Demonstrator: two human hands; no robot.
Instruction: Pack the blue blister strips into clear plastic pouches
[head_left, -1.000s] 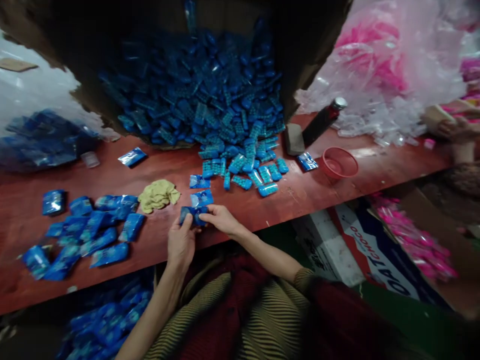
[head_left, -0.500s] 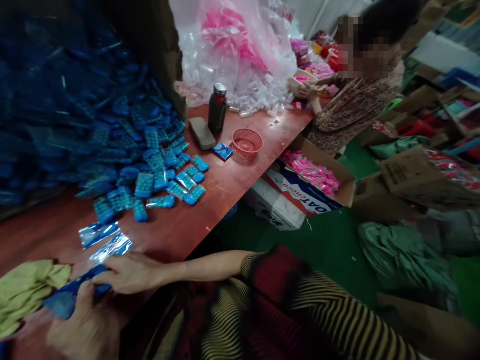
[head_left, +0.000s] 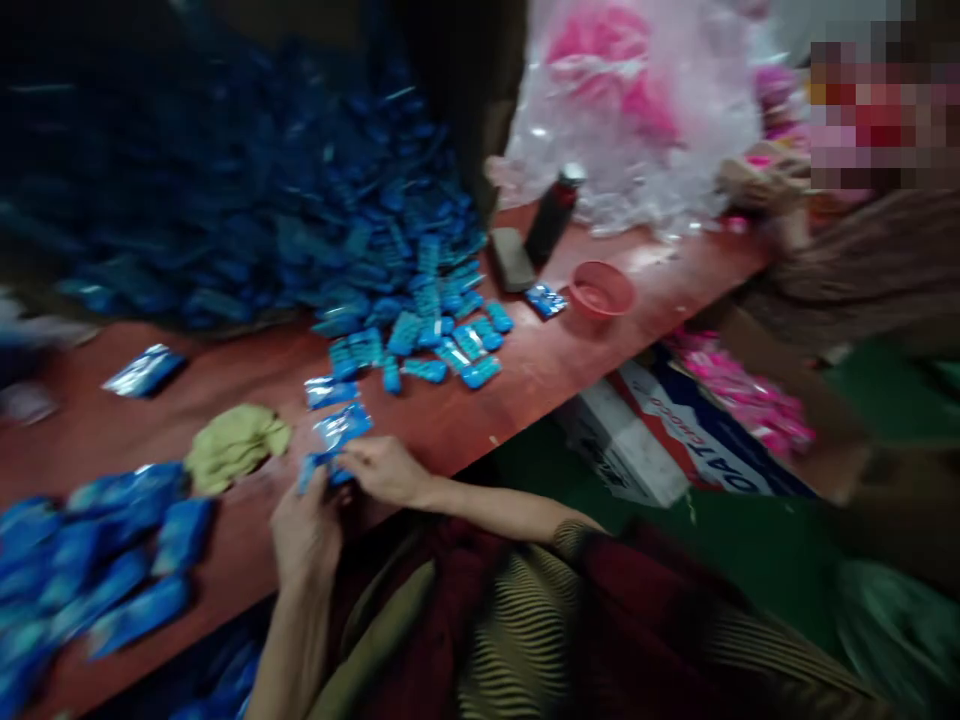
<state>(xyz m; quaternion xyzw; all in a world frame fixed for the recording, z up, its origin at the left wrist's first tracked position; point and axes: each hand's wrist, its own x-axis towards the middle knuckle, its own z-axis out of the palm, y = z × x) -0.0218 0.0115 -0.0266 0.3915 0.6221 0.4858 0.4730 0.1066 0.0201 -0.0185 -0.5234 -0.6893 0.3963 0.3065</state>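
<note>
Head view: the person's two hands work at the near edge of a reddish bench [head_left: 442, 430], which runs from near left to far right. Green floor [head_left: 750, 530] shows at the right of it. On the left part of the bench lies a heap of filled blue packs [head_left: 75, 550], and just beside it a crumpled yellow-green cloth [head_left: 236, 447]. Farther, a grey block [head_left: 513, 258] touches or nearly touches a dark bottle [head_left: 552, 218]. At far right a co-worker [head_left: 847, 265] is at the bench.

On the floor stands a white carton [head_left: 637, 450], and beside it a printed carton [head_left: 697, 440] holds pink pieces [head_left: 750, 395]. On the bench is a red bowl [head_left: 602, 308]; its content is not clear. At far left, a large dark box [head_left: 480, 90] spills blue-green packs [head_left: 382, 260] onto the bench. Beyond the bowl is a clear plastic bag [head_left: 720, 90] with pink material inside.

The left hand [head_left: 306, 528] and right hand [head_left: 386, 472] have their fingers closed on a small blue packet [head_left: 308, 470], glossy but blurred, above the near edge. Two flat shiny packets [head_left: 346, 425] lie just beyond it.
</note>
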